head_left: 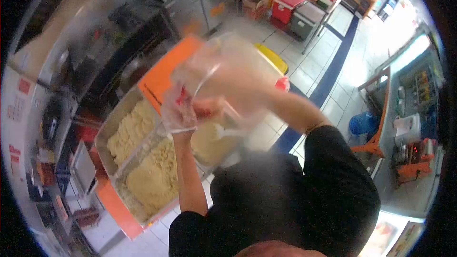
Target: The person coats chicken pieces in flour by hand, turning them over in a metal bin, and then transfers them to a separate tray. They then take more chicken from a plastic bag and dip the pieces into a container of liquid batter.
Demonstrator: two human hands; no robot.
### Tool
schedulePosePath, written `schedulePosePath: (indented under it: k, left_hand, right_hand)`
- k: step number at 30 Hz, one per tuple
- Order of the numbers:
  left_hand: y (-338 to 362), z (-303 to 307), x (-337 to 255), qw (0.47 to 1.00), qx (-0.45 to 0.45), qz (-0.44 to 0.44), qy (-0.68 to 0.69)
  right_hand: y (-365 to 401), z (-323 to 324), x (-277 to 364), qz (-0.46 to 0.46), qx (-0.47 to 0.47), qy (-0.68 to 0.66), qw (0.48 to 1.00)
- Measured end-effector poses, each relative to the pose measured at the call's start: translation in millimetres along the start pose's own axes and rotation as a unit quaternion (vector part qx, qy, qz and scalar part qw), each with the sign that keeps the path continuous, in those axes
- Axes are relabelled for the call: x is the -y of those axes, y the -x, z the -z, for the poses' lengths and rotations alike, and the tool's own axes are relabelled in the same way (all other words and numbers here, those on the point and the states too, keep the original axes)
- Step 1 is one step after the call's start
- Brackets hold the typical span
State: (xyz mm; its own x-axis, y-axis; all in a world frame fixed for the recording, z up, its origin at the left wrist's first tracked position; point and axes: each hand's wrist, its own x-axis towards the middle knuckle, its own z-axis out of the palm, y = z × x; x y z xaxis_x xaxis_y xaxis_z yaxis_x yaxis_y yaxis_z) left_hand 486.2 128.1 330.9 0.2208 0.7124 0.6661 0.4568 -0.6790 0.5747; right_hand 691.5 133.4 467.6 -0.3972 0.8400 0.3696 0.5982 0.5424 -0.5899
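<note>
My left hand [180, 112], covered by clear plastic like a loose glove or bag, is raised over the pans with its fingers curled. Red shows through the plastic at its fingers, too blurred to name. My right hand [226, 88] is smeared by motion, reaching across just right of the left one. Around and beyond it shows a pale translucent tub or bag [247, 59], also blurred. Below the left hand lie a metal pan [105, 131] of pale lumpy pieces [131, 128] and a second compartment of pale crumbly flour-like stuff [152, 183].
The pans sit in an orange stand [116, 209]. A metal tray [83, 169] leans at its left. Farther off are a red cooler [287, 7], a grey bin [307, 24] and a yellow lid or rim [272, 58]. A blue container [362, 123] stands at the right.
</note>
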Motion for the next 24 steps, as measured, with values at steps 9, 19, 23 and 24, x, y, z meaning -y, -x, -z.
schedulePosePath:
  k: [9,19,23,24]
  left_hand:
    - [108,-8,96,0.945,0.006,0.056,-0.322]
    - [74,-20,70,0.865,-0.003,0.403,0.300]
    - [76,-49,88,0.817,-0.107,0.440,0.357]
    - [63,-40,69,0.798,-0.055,0.458,0.388]
  right_hand:
    - [69,-99,-6,-0.195,0.196,-0.120,0.953]
    - [92,-209,-60,-0.167,0.094,-0.677,0.710]
    - [112,-135,-26,-0.202,0.167,-0.799,0.542]
    - [115,-128,-21,-0.200,0.165,-0.799,0.543]
